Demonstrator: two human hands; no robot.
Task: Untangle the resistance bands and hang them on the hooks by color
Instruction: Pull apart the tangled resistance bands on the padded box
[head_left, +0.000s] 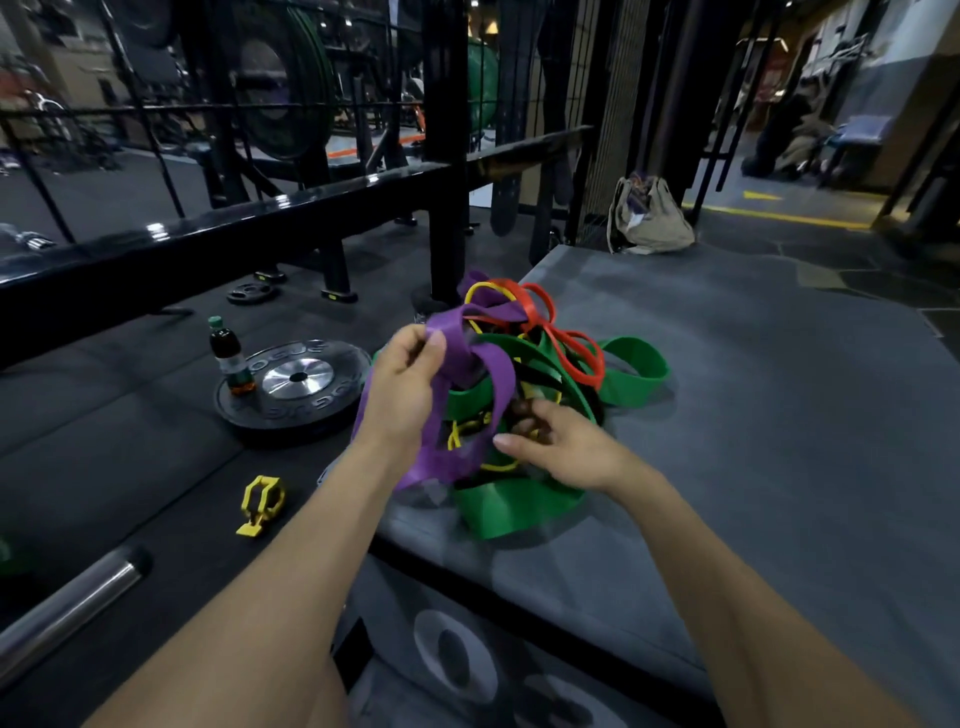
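Observation:
A tangled pile of resistance bands lies on a grey padded box. In it are wide green bands, thin red bands, thin yellow bands and a wide purple band. My left hand is shut on the purple band and lifts a loop of it above the pile. My right hand reaches into the pile from the right, its fingertips pinched on a dark band under the purple loop. No hooks are in view.
Left of the box on the black floor lie a weight plate with a dark bottle on it, a yellow barbell collar and a steel barbell end. A black rack frame stands behind the pile. A beige bag sits at the back.

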